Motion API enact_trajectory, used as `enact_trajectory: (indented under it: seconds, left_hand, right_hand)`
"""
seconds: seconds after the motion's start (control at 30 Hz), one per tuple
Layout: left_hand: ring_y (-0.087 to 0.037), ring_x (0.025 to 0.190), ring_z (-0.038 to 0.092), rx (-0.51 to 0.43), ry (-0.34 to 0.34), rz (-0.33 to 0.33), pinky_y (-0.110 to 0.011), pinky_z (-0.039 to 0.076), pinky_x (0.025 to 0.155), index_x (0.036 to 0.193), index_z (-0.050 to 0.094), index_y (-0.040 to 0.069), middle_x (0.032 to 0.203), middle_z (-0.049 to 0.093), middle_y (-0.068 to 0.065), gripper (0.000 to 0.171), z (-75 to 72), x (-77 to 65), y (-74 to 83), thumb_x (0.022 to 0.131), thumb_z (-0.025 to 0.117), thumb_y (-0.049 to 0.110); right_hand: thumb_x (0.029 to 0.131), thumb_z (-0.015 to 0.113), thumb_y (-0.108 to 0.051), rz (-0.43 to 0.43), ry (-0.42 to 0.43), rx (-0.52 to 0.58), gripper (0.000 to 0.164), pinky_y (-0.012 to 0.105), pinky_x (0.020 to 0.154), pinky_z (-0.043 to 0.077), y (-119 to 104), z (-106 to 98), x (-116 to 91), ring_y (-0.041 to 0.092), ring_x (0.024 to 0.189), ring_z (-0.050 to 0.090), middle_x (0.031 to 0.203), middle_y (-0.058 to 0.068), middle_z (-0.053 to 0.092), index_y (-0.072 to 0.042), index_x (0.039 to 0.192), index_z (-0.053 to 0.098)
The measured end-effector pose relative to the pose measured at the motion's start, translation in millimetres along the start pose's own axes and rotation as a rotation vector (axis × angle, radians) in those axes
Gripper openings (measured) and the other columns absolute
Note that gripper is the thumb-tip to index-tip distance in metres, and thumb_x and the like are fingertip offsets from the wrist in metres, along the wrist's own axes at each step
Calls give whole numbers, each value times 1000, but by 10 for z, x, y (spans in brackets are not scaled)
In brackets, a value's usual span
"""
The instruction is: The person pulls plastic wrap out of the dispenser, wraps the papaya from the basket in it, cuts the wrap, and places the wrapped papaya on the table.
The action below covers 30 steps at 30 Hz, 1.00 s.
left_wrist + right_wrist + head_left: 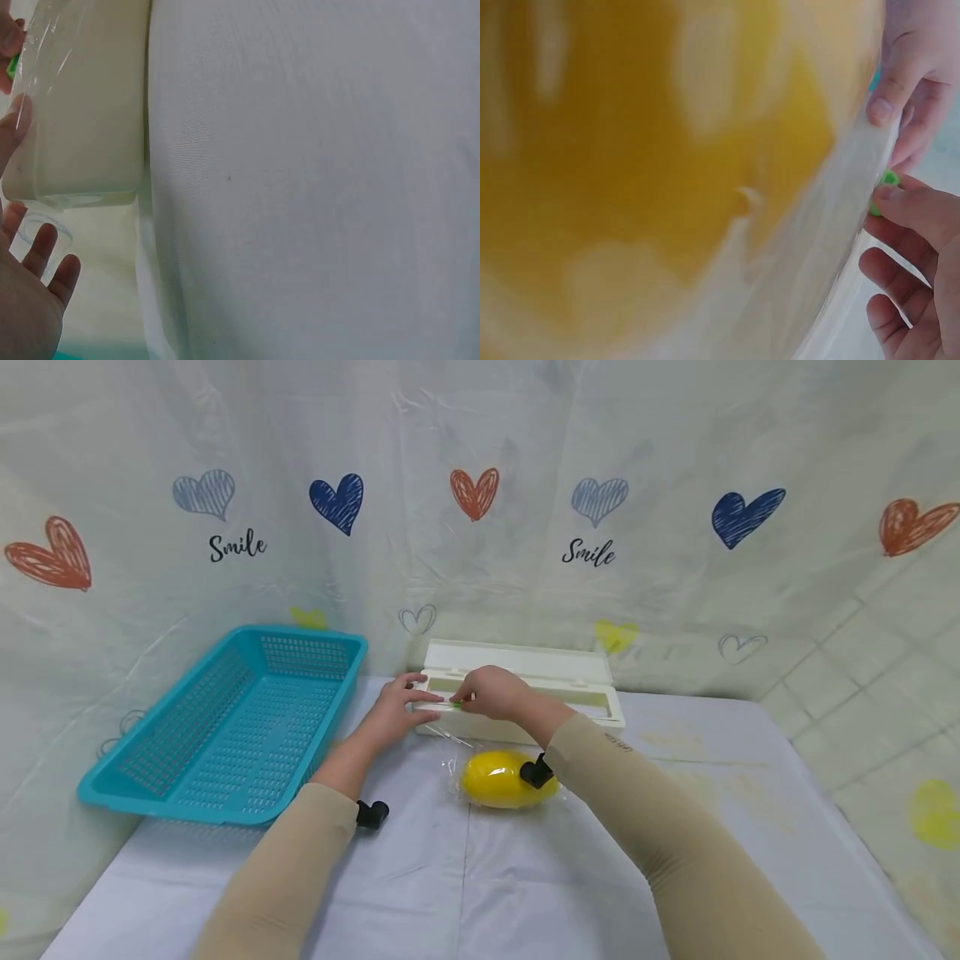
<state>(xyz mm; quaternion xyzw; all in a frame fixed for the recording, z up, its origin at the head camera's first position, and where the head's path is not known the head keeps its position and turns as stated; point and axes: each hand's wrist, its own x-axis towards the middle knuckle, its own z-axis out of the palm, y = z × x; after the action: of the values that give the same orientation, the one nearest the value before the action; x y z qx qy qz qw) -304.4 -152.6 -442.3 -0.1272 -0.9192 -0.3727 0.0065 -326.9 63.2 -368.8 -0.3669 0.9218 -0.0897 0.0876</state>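
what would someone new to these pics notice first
Probably the bright yellow oval object, wrapped in clear film, on the table just in front of the open white box. Next comes the large turquoise basket on the left, then the tiny green piece pinched in the right grip at the box's front edge.

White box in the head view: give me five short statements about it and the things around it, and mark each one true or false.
1. The box has its lid raised. True.
2. The basket stands to the right of the box. False: the basket stands to its left.
3. The right hand pinches a small green piece. True.
4. The yellow object lies inside the basket. False: the yellow object lies on the table, in front of the box.
5. The left hand is at the left end of the box. True.
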Motion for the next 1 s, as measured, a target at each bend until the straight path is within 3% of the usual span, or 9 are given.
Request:
enact_trajectory:
  seconds: [0.23, 0.53, 0.73, 1.0]
  left_hand:
    - [-33, 139, 29, 19, -5, 2, -51, 36, 109, 118, 75, 22, 154, 36, -2, 33, 29, 41, 25, 87, 77, 34]
    - [-32, 141, 27, -4, -16, -19, -50, 34, 111, 119, 74, 21, 155, 34, -2, 33, 14, 4, 27, 88, 76, 32]
    - [-32, 142, 28, -20, -14, -18, -50, 32, 112, 119, 74, 19, 155, 33, -3, 33, 9, -23, 32, 88, 76, 32]
    - [-33, 142, 28, -14, -12, -9, -51, 32, 112, 118, 74, 18, 155, 34, -3, 32, 0, -26, 14, 89, 75, 31]
  right_hand:
    - [95, 69, -19, 26, 0, 19, 23, 27, 82, 51, 166, -41, -191, 15, 84, 58, 99, -4, 71, -18, 117, 75]
    - [94, 70, -18, -7, 46, 21, 21, 29, 76, 50, 429, -24, -482, 13, 77, 55, 92, -6, 70, -18, 113, 77]
    - [93, 71, -16, 35, 60, 69, 20, 30, 75, 50, 542, -35, -687, 14, 77, 56, 91, -7, 69, -18, 111, 78]
    - [92, 70, -14, 14, 66, 14, 19, 34, 81, 52, 685, -79, -893, 13, 83, 60, 94, -6, 71, -16, 110, 78]
